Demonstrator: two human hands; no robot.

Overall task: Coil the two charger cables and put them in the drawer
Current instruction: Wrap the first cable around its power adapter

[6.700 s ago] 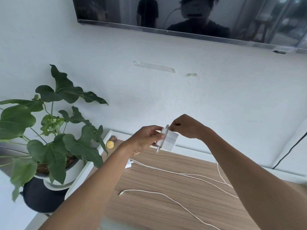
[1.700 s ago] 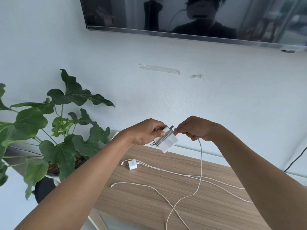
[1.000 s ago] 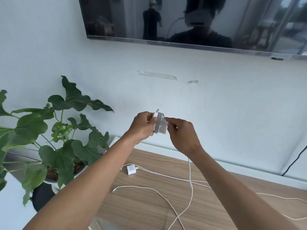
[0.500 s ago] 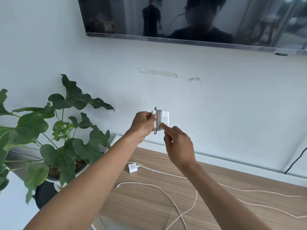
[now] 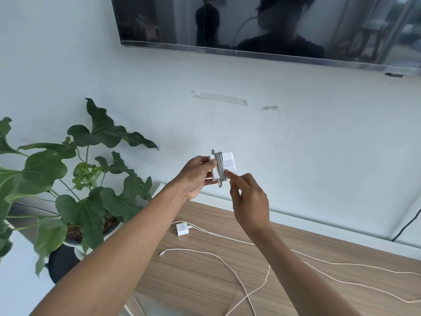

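Holding the white charger brick up in front of the wall, the left hand is gripping it by its left end, thumb lying across the near face and fingers curling round behind. A grey cord is sitting in several tight turns around the brick's middle, its metal tip poking out below. The right hand is coming in from underneath, forefinger tip touching the wraps at the brick's lower edge, the other fingers bending in behind it; whether it is actually pinching the cord, I cannot tell from here. Both hands are hovering well above the bench. Down there, a small white plug is lying on the wood near the back edge, and a white cable is trailing loose across the boards, its free end pointing left. A potted plant is standing off the bench's left end, a television is hanging overhead, and a strip of tape is clinging to the wall between them.
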